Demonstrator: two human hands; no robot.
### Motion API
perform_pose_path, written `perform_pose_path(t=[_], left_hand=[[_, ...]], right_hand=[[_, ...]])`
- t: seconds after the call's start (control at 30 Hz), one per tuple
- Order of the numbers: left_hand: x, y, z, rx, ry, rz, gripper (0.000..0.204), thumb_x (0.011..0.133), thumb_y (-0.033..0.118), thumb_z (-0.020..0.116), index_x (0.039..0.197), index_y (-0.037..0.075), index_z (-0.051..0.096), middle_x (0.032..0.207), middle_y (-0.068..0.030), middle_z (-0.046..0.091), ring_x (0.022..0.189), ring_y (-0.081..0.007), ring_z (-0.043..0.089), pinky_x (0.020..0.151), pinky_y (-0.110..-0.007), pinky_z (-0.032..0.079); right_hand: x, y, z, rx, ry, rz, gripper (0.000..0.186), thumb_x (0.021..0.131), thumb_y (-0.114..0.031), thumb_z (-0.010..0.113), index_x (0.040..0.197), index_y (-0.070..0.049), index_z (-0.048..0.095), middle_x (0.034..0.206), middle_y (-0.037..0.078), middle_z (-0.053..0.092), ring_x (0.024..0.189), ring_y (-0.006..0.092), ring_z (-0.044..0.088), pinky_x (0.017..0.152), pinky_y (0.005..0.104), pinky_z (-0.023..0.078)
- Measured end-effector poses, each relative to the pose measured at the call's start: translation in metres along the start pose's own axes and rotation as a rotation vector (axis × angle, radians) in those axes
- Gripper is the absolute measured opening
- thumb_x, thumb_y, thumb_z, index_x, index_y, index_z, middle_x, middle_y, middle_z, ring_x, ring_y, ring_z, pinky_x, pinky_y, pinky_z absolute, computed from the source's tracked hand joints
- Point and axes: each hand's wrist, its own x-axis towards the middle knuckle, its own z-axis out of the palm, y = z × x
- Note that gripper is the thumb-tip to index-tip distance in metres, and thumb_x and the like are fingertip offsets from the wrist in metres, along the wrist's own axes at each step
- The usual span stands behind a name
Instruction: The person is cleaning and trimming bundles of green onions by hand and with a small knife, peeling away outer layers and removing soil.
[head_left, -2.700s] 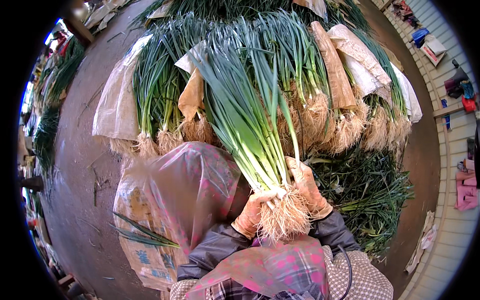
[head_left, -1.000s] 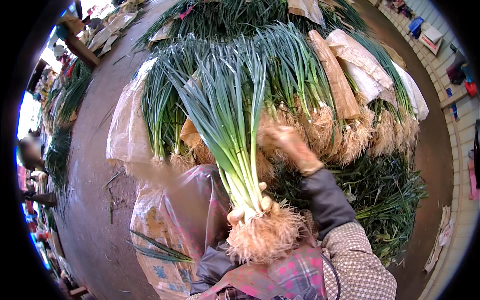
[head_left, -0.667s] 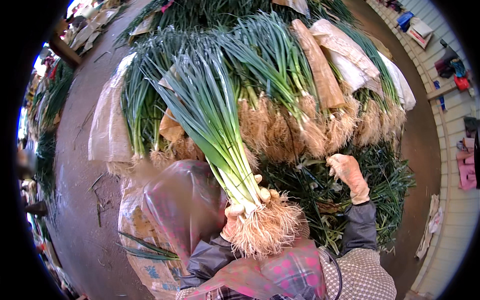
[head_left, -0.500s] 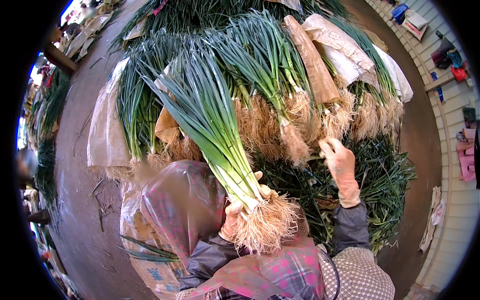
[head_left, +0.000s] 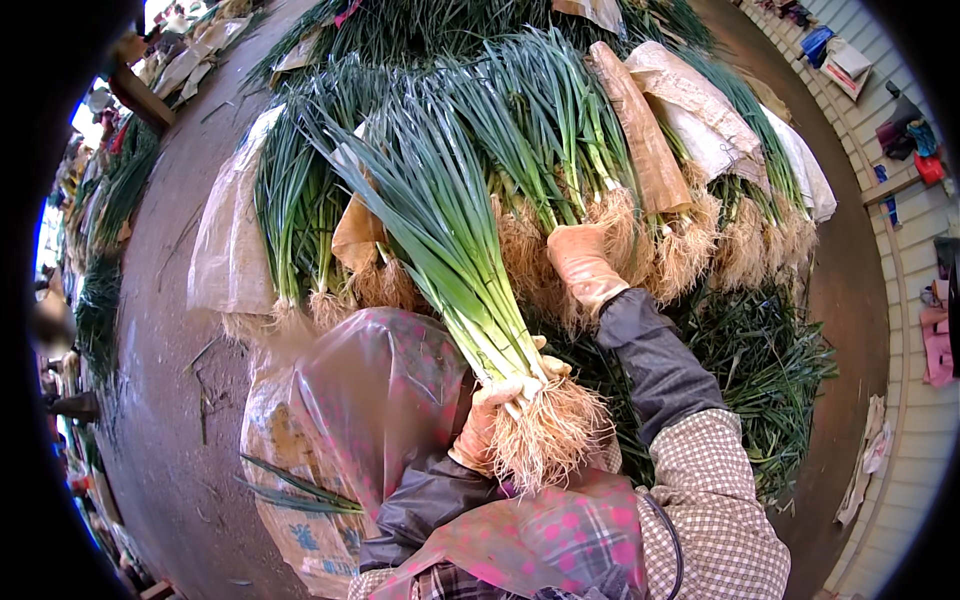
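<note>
My left hand [head_left: 480, 430], in a pale orange glove, is closed round the lower white stems of a bunch of long green allium plants [head_left: 460, 280], with its tangled pale roots [head_left: 550, 430] hanging by my wrist and the leaves pointing away from me. My right hand [head_left: 580, 260], gloved likewise, reaches into a row of similar bunches [head_left: 540, 140]; its curled fingertips are at the stem bases just above the roots, and what they hold is hidden.
Sacking [head_left: 660, 140] covers parts of the row. Loose cut leaves [head_left: 750, 390] lie right of me; pink-spotted plastic [head_left: 370, 390] lies left. The dirty floor [head_left: 160, 350] runs along the left, with more plant heaps [head_left: 95, 310]. A pale ribbed surface with scattered items [head_left: 900, 330] lines the right.
My right hand has left the left hand's bunch, swung right over the loose leaves, then moved forward and left to the row. My left hand keeps its bunch.
</note>
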Motion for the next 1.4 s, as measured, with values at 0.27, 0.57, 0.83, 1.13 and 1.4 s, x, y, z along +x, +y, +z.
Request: perform_pose_path(t=[0.27,0.57,0.83,1.13,1.4], left_hand=[[-0.005,0.003,-0.001,-0.154,-0.01,0.008,0.069,0.08,0.021,0.063,0.14,0.0,0.038,0.124,-0.0201,0.059,0.115,-0.0303,0.058,0.101,-0.044,0.048],[-0.008,0.006,0.0,-0.045,0.06,-0.036,0.065,0.082,0.022,0.061,0.138,-0.002,0.038,0.12,-0.0186,0.061,0.107,-0.0268,0.061,0.096,-0.041,0.05],[-0.009,0.001,-0.013,-0.084,0.023,0.007,0.07,0.077,0.022,0.065,0.138,-0.003,0.041,0.109,-0.0173,0.062,0.1,-0.0246,0.062,0.094,-0.036,0.05],[-0.012,-0.004,-0.019,-0.18,-0.037,0.025,0.074,0.073,0.024,0.07,0.136,-0.002,0.041,0.109,-0.0162,0.059,0.093,-0.0216,0.059,0.088,-0.034,0.051],[-0.02,0.004,-0.006,-0.077,0.073,-0.002,0.067,0.078,0.024,0.063,0.136,-0.002,0.042,0.117,-0.0168,0.063,0.103,-0.0253,0.062,0.093,-0.037,0.05]], right_hand=[[-0.087,0.037,-0.05,1.026,-0.105,-0.165,0.042,0.096,-0.041,0.059,0.072,-0.008,0.065,0.057,0.0,0.057,0.048,0.0095,0.049,0.045,0.0282,0.04],[-0.159,-0.015,-0.016,0.986,0.469,0.085,0.029,0.096,-0.027,0.062,0.074,-0.008,0.062,0.051,0.004,0.055,0.04,0.0158,0.051,0.039,0.0316,0.039],[-0.167,0.038,-0.01,1.638,0.538,0.8,0.033,0.104,-0.027,0.045,0.082,-0.008,0.062,0.062,-0.004,0.051,0.049,0.0052,0.043,0.041,0.023,0.032],[-0.195,0.064,-0.011,1.963,0.071,0.636,0.056,0.101,-0.051,0.042,0.116,-0.001,0.063,0.081,-0.001,0.06,0.068,0.0059,0.053,0.063,0.0188,0.046],[-0.054,-0.019,0.0,1.811,-0.238,0.041,0.045,0.101,-0.041,0.049,0.083,-0.005,0.071,0.076,0.005,0.064,0.073,0.0146,0.056,0.073,0.029,0.045]])
